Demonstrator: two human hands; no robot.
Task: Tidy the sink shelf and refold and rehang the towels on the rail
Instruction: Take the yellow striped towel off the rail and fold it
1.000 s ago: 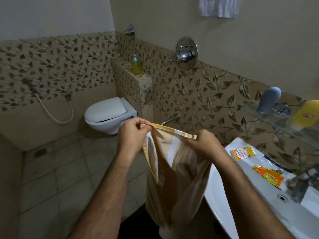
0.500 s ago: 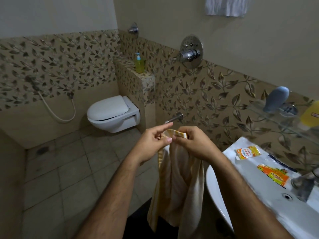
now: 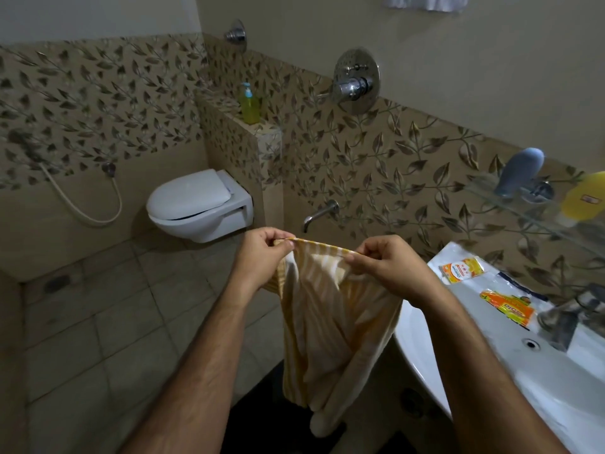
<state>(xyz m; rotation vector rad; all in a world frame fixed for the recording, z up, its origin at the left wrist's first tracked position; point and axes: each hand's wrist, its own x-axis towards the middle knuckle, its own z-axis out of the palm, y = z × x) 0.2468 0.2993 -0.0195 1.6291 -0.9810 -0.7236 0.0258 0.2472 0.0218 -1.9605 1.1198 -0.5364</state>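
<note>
The striped towel (image 3: 327,309) hangs in the air in front of the person, held by its top hem between the two hands; the left hand (image 3: 258,257) pinches one end of the hem between thumb and curled fingers, and the right hand (image 3: 389,267) pinches the other end the same way, so the hem runs in a shallow sag from one to the other. Below the hands the cloth falls in loose, doubled folds, its lowest tip bunched well beneath the wrists; it looks thin, soft and light, with no stiffness of its own, so it will likely follow whatever the corners do and collapse wherever it is let go. The hem corners seem the sensible place to hold, since a grip in mid-cloth would only gather it.

To the right of the right hand, just beside the hanging cloth, runs the curved rim of the sink (image 3: 422,365); the towel's edge may brush it if swung that way. Beyond the hands a wall spout (image 3: 319,213) juts out; to the left of the left hand the tiled floor (image 3: 98,339) gives open room. A white towel (image 3: 425,1) hangs far above the right hand.
</note>
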